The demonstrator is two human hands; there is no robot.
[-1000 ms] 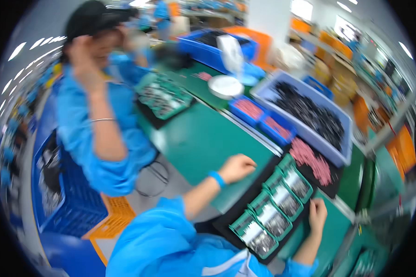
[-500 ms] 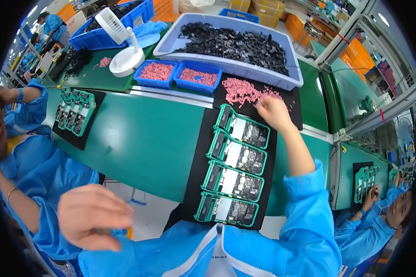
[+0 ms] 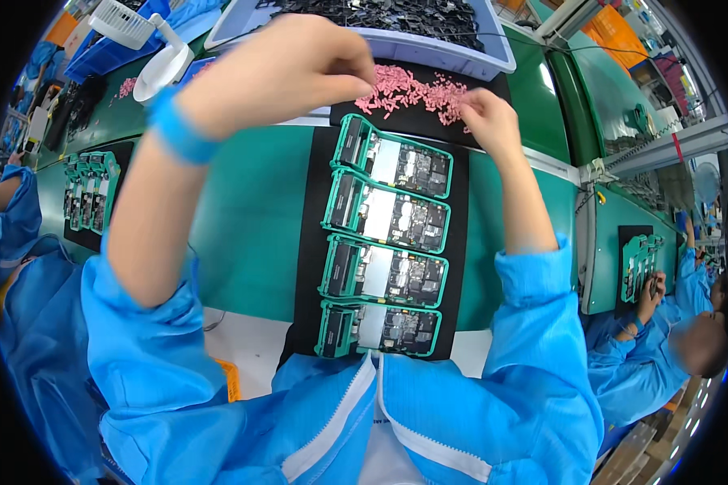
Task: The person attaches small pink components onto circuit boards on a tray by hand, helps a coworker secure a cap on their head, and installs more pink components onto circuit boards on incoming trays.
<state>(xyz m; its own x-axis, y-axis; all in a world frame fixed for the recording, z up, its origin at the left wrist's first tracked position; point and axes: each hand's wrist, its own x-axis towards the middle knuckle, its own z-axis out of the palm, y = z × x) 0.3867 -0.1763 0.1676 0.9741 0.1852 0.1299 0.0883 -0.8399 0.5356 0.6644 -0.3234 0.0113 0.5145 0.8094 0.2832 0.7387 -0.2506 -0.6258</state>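
Small pink pieces (image 3: 392, 87) lie loosely spread on a black mat at the far side of the bench. My left hand (image 3: 287, 73), wearing a blue wristband (image 3: 178, 129), reaches to their left edge with thumb and fingers drawn together. Over their right end my right hand (image 3: 495, 121) is pinched; whatever is between the fingertips is too small to make out. Nearer me, several green frames holding phone circuit boards (image 3: 384, 271) stand in a column on a long black mat (image 3: 311, 210). Each has a dark strip at its left and a silver plate in the middle.
A large pale-blue bin (image 3: 493, 61) of black parts stands behind the pink pieces. At the far left is a white fan (image 3: 163, 73). Co-workers in blue sit on both sides, with more green frames (image 3: 89, 194) at the left. A metal post (image 3: 663, 145) rises at the right.
My left hand has swung from the lower left up to the pink pieces. My right hand stays at the pink pieces, its fingers now drawn together at their right end. The view has shifted.
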